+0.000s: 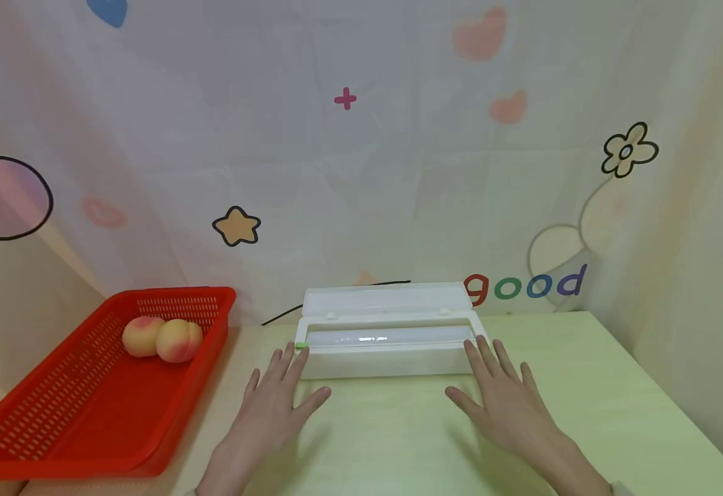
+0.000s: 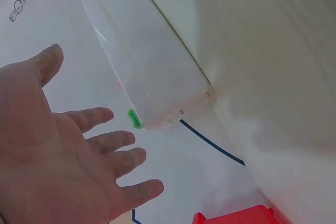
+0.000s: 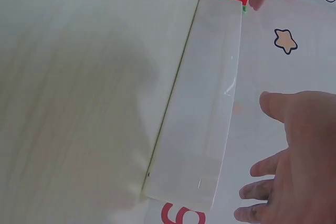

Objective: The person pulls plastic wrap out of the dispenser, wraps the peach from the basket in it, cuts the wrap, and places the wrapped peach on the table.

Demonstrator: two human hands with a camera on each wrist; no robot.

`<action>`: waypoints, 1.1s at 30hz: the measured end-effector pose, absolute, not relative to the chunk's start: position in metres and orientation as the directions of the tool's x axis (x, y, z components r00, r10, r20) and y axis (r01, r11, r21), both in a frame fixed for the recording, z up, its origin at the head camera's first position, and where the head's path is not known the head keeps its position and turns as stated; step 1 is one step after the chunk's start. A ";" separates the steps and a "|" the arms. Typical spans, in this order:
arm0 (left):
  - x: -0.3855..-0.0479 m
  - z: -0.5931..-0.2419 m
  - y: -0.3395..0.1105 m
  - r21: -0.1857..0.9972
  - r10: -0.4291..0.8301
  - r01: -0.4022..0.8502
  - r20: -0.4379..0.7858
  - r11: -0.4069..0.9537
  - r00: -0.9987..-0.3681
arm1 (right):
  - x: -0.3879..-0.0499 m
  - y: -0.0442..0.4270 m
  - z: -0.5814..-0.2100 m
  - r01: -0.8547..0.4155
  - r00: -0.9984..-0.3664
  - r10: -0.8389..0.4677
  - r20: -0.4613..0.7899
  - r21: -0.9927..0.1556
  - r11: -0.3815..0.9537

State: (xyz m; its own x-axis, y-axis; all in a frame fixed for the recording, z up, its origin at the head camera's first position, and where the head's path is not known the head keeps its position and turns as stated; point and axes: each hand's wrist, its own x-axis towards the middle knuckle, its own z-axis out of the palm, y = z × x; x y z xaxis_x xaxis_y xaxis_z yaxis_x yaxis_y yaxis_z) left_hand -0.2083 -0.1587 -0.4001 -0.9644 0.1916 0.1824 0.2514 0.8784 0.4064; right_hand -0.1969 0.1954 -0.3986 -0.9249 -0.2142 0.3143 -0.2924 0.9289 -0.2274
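Note:
A long white box [image 1: 392, 364] lies across the table near the back, its lid [image 1: 389, 300] tipped back, with a whitish roll [image 1: 392, 336] inside. A small green piece [image 1: 301, 345] sits at its left front corner, seen also as a green tab [image 2: 135, 118] in the left wrist view. The left hand [image 1: 268, 413] hovers by the box's left end, fingers spread, holding nothing. By the right end is the right hand [image 1: 510, 406], likewise spread and holding nothing. Both wrist views show a gap between the left hand [image 2: 63, 150] or right hand [image 3: 294, 161] and the box.
A red plastic basket [image 1: 169, 420] stands at the left of the table, with two peaches [image 1: 143, 336] in its far part. Behind the pale table [image 1: 392, 441] hangs a printed curtain [image 1: 374, 186]. Table surface shows between the hands and at the right.

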 end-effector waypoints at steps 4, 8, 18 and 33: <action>-0.216 -0.400 -0.155 0.408 0.194 0.263 0.203 0.874 -0.960 | -0.208 0.195 -0.395 -0.342 -0.895 -0.245 0.373 -0.222 0.913; -0.224 -0.401 -0.151 0.422 0.191 0.283 0.247 0.861 -0.950 | -0.218 0.195 -0.392 -0.370 -0.870 -0.256 0.421 -0.217 0.903; -0.248 -0.404 -0.142 0.421 0.172 0.362 0.424 0.832 -0.889 | -0.241 0.197 -0.383 -0.315 -0.879 -0.168 0.445 -0.278 0.908; -0.277 -0.407 -0.140 0.408 0.155 0.376 0.480 0.832 -0.863 | -0.272 0.196 -0.380 -0.329 -0.888 -0.208 0.410 -0.252 0.910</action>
